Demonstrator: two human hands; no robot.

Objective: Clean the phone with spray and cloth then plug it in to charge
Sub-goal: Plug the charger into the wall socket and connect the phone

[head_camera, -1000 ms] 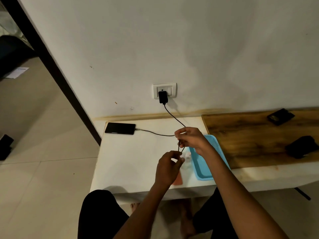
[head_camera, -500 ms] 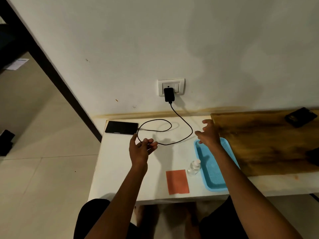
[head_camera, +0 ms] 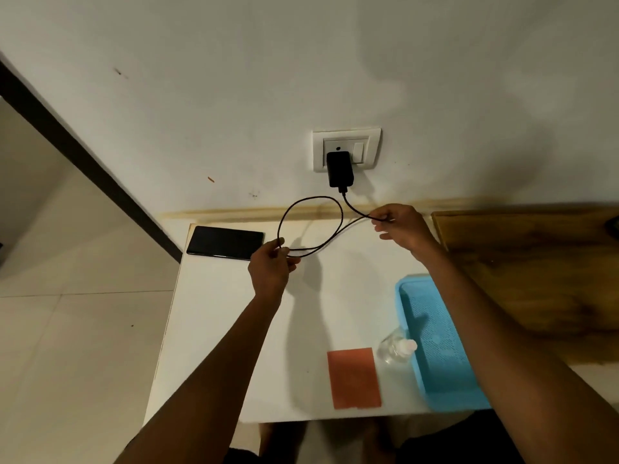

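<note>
A black phone [head_camera: 225,242] lies flat at the far left corner of the white table [head_camera: 214,329]. A black charger [head_camera: 340,169] sits in the wall socket [head_camera: 346,149]. Its black cable [head_camera: 303,204] hangs in a loop above the table. My left hand [head_camera: 271,267] pinches the cable just right of the phone. My right hand [head_camera: 400,226] pinches the cable below the charger. Whether the cable's end is in the phone is hidden by my left hand. An orange cloth [head_camera: 354,378] lies near the front edge beside a small clear spray bottle [head_camera: 397,349].
A blue tray [head_camera: 438,343] lies at the table's right front, by the bottle. A brown wooden board [head_camera: 529,269] covers the surface to the right. A dark door frame [head_camera: 83,162] runs along the left, with tiled floor [head_camera: 67,329] below.
My left hand went to the cable by the phone. My right hand let go, reached toward the wall, then took the cable near the charger. The cable now forms a raised loop.
</note>
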